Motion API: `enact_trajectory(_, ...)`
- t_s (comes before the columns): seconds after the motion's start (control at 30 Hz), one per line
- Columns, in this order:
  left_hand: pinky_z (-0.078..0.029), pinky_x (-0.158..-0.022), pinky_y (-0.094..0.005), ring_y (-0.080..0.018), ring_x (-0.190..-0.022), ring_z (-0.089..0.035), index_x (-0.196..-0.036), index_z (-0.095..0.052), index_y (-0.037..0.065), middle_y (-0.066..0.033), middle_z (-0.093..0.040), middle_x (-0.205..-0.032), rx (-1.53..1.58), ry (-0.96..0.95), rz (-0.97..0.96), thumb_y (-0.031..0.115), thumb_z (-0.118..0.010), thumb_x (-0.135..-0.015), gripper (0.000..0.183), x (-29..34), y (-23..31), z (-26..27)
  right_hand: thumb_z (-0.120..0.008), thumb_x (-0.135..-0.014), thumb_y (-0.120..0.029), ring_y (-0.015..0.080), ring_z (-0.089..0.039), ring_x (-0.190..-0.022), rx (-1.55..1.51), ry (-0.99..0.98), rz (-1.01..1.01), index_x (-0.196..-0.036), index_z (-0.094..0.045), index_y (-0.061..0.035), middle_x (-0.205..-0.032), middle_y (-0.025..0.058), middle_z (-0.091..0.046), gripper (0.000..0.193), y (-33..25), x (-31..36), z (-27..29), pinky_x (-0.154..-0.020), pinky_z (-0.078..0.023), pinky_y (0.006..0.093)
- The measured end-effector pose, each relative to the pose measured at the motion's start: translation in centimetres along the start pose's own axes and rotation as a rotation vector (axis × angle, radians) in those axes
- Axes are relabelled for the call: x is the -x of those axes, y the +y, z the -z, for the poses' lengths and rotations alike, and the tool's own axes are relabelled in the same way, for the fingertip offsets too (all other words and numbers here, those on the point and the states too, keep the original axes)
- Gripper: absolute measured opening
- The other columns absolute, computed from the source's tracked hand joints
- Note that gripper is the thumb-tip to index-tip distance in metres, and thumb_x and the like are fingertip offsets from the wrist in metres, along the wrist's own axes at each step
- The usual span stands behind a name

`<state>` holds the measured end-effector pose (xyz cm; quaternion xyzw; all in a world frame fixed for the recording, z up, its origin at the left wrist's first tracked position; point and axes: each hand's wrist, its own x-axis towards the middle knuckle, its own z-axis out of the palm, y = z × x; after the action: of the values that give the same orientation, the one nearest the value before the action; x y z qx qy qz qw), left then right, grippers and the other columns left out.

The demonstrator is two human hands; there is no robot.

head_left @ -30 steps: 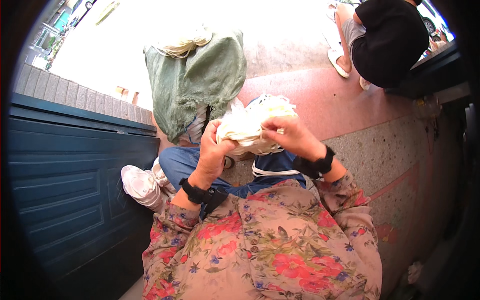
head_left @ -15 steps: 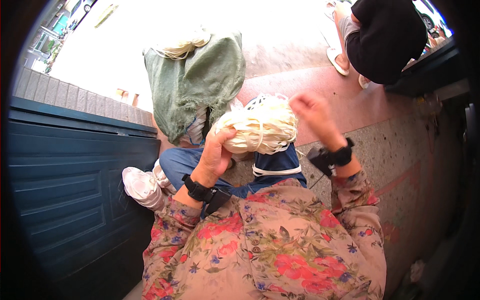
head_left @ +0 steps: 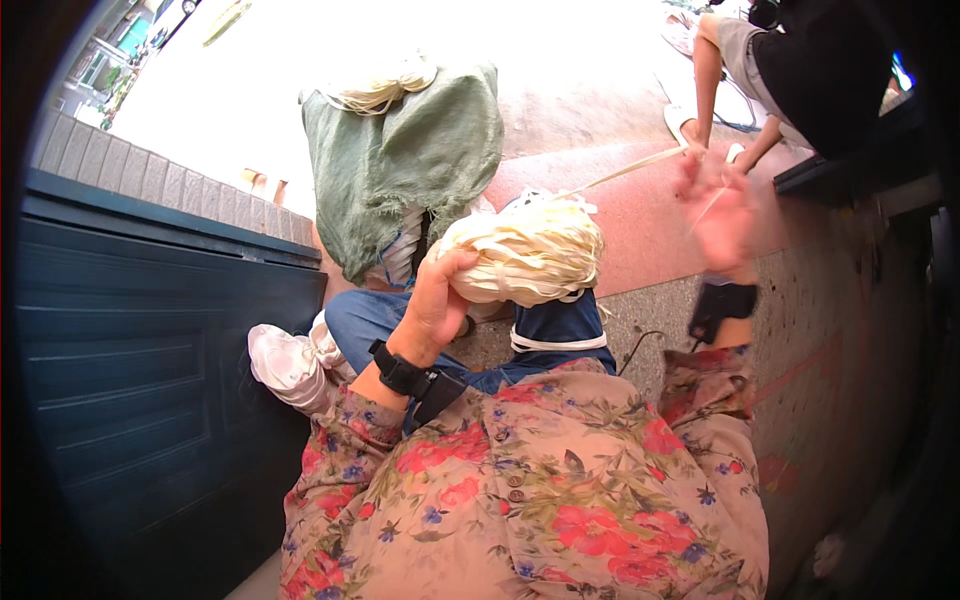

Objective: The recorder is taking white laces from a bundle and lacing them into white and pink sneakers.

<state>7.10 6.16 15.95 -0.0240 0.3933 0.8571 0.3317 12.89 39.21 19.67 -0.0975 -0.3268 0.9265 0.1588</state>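
My left hand (head_left: 440,295) is closed around the left end of a thick bundle of cream flat cord (head_left: 525,250), held above my knees. From the bundle's top a single cord strand (head_left: 630,170) stretches up and right to my right hand (head_left: 722,215). That hand is raised well apart from the bundle and smeared by motion. The strand meets its fingers and looks taut, though the exact grip is blurred. A loop of white cord (head_left: 560,343) lies around the leg of my blue trousers.
A green woven sack (head_left: 400,160) stands ahead, with another cream cord bundle (head_left: 385,88) on top. At the left is a dark blue panelled door (head_left: 130,360). A person in black (head_left: 830,80) bends down at the upper right. White shoes (head_left: 285,365) show beside my leg.
My right hand has moved right and away from the bundle, drawing out a strand. The band around the bundle's middle no longer shows. The person at upper right has shifted, arms reaching down.
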Motion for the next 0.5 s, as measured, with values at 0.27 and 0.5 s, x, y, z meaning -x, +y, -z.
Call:
enact_trajectory(0.27,-0.041,-0.087,-0.0306,-0.0189,-0.099,-0.053,-0.113,-0.045,-0.003,-0.0109,-0.054,-0.109,0.04,-0.02,0.067,0.008,-0.053,-0.074,0.041,0.1,0.1,-1.0,-0.048,-0.083,-0.006,0.0115,-0.055,-0.077,1.017,0.081,0.441,-0.094,-0.057,-0.0028,-0.082,0.0043,-0.06,0.014,0.7,5.0,-3.4,-0.077,-0.041,0.026)
enact_trajectory(0.5,-0.043,-0.085,-0.03,-0.0179,-0.096,-0.055,-0.114,-0.044,-0.003,-0.0108,-0.055,-0.106,0.001,-0.11,0.061,0.009,-0.055,-0.074,0.043,-0.1,0.1,-3.3,-0.059,-0.071,-0.003,0.0262,-0.056,-0.084,1.459,-0.477,0.597,-0.093,-0.058,-0.0029,-0.083,0.0109,-0.06,0.022,11.5,7.3,-7.6,-0.075,-0.043,0.0338)
